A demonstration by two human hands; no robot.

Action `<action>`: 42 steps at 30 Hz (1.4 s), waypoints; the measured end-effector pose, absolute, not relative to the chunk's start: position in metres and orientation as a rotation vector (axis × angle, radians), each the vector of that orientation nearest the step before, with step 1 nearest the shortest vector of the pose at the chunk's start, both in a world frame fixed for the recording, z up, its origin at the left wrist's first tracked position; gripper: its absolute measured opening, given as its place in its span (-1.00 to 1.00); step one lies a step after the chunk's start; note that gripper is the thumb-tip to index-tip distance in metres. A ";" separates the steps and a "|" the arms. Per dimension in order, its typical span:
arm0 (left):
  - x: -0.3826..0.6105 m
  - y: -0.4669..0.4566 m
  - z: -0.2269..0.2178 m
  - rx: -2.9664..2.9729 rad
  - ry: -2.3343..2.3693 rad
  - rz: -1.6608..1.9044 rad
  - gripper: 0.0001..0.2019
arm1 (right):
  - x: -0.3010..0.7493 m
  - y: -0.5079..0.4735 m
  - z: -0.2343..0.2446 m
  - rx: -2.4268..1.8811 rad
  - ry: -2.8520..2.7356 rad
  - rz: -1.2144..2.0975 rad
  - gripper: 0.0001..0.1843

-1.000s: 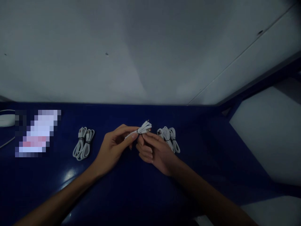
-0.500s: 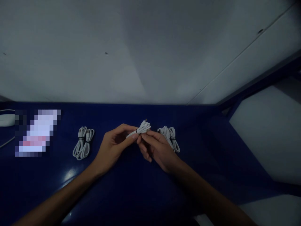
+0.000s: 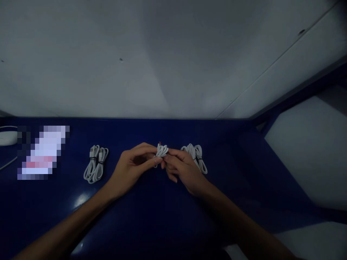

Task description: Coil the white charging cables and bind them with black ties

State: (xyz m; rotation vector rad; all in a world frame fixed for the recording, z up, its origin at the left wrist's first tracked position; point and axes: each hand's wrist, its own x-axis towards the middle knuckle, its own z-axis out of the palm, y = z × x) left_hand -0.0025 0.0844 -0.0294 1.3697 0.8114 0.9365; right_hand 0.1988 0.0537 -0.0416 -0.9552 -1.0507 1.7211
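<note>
A glossy dark blue table (image 3: 151, 224) is set against a plain grey-white wall (image 3: 162, 54). A coiled white cable (image 3: 161, 151) is pinched between the left hand (image 3: 132, 168) and right hand (image 3: 184, 169), both closed on it.

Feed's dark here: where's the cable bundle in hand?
Head view, centre: the cable bundle is pinched between left hand and right hand over the blue table, left of the tied cables.

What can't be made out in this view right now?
Head view only:
Held cable: mostly covered by the left hand and right hand; plugs too small.
Pixelated patch: contents blurred out.
White object, left edge: cut off.
Right cable bundle: partly behind the right hand.
</note>
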 end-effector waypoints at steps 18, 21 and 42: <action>-0.002 0.087 -0.030 1.191 0.722 0.888 -0.90 | 0.198 0.052 -0.034 -1.019 -1.064 1.811 -0.63; -0.003 0.088 -0.031 1.180 0.714 0.856 -0.87 | 0.199 0.052 -0.033 -1.033 -1.096 1.810 -0.61; -0.007 0.090 -0.034 0.976 0.589 0.716 -0.86 | 0.199 0.048 -0.026 -0.984 -1.196 1.692 -0.63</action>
